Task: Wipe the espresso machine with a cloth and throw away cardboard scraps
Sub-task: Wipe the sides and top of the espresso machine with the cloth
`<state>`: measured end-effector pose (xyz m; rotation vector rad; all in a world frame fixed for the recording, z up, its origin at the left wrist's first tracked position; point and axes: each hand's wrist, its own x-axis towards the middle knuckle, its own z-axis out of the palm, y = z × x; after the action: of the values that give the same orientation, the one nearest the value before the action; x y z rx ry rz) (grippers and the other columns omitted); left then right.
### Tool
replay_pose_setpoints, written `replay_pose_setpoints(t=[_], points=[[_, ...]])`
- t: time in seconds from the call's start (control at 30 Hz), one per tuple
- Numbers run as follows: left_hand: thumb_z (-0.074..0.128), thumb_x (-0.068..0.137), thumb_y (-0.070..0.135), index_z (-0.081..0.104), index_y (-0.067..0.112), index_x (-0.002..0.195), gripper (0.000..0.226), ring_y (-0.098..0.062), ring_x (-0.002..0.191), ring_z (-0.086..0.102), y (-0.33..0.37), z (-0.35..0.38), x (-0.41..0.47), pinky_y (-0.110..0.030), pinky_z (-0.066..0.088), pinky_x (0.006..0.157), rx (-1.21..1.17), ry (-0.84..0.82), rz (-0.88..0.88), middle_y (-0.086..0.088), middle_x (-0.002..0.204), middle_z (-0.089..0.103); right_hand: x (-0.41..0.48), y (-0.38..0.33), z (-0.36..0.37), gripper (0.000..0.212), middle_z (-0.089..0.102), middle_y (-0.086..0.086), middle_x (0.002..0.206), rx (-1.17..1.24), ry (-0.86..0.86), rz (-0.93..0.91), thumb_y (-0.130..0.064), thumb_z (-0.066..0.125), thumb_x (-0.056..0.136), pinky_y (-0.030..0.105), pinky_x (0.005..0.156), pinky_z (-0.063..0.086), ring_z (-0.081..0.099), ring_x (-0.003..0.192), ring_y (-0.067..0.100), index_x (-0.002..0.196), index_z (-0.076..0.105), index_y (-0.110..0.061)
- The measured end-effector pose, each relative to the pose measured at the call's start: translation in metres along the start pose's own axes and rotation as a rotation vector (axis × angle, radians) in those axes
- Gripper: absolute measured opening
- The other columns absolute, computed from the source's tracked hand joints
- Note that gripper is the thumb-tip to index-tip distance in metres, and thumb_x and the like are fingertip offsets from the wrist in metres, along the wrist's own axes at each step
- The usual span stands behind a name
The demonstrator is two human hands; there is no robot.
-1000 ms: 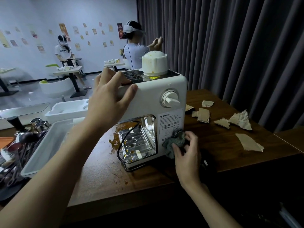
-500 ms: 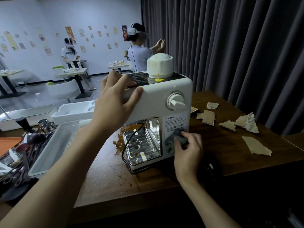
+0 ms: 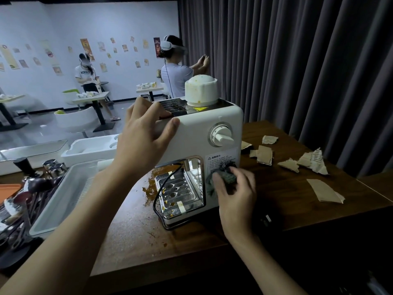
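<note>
A: What is lying around the espresso machine [image 3: 191,135]?
B: A grey tray [image 3: 63,194] is sitting just to its left; a black cord [image 3: 156,201] is looping across its drip tray [image 3: 178,188]; a brown spill [image 3: 150,186] is staining the wood beside it.
A: And the hands?
B: The left hand [image 3: 144,141] is gripping the machine's top edge, fingers curled over it; the right hand [image 3: 236,192] is pinching a dark cloth [image 3: 225,176] and pressing it against the lower front panel; cardboard scraps [image 3: 264,154] are lying well to the right of that hand.
A: The surroundings?
B: The wooden surface [image 3: 131,231] is running along a dark curtain [image 3: 297,60]; a person in a headset [image 3: 177,77] is standing among tables behind.
</note>
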<state>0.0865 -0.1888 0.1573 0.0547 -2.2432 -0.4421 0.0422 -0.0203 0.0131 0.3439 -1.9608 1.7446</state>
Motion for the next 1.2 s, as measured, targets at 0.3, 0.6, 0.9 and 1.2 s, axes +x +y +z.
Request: replay_pose_setpoints(t=[0.3, 0.6, 0.9, 1.2], points=[[0.044, 0.089, 0.059, 0.058, 0.021, 0.102, 0.043, -0.028, 0.118, 0.045, -0.001, 0.000, 0.000, -0.047, 0.049, 0.081, -0.003, 0.008, 0.000, 0.003, 0.109, 0.043, 0.033, 0.005, -0.015, 0.040, 0.047, -0.002, 0.119, -0.066, 0.095, -0.136, -0.005, 0.076, 0.080, 0.039, 0.085, 0.058, 0.055, 0.110, 0.017, 0.119, 0.066, -0.002], [0.043, 0.089, 0.060, 0.060, 0.020, 0.103, 0.045, -0.029, 0.118, 0.046, 0.000, 0.001, 0.000, -0.048, 0.049, 0.084, -0.005, 0.001, -0.008, 0.001, 0.110, 0.044, 0.034, -0.007, -0.012, 0.037, 0.056, 0.011, 0.115, -0.162, -0.024, -0.383, -0.001, 0.076, 0.079, 0.025, 0.086, 0.054, 0.054, 0.103, 0.011, 0.115, 0.068, -0.001], [0.041, 0.087, 0.062, 0.060, 0.021, 0.103, 0.048, -0.029, 0.119, 0.046, 0.000, 0.001, 0.001, -0.046, 0.047, 0.082, 0.004, -0.004, -0.015, -0.001, 0.113, 0.046, 0.072, -0.026, -0.028, 0.035, 0.059, 0.011, 0.106, -0.197, -0.002, -0.447, 0.002, 0.077, 0.076, -0.002, 0.086, 0.033, 0.045, 0.094, -0.001, 0.110, 0.069, 0.004], [0.041, 0.088, 0.062, 0.060, 0.019, 0.103, 0.049, -0.030, 0.118, 0.045, -0.001, 0.002, 0.001, -0.042, 0.043, 0.085, 0.009, 0.003, -0.010, 0.003, 0.109, 0.042, 0.125, -0.070, -0.049, 0.041, 0.055, 0.006, 0.109, -0.261, -0.220, -0.586, -0.012, 0.077, 0.080, 0.023, 0.094, 0.046, 0.053, 0.101, 0.011, 0.118, 0.067, -0.002]])
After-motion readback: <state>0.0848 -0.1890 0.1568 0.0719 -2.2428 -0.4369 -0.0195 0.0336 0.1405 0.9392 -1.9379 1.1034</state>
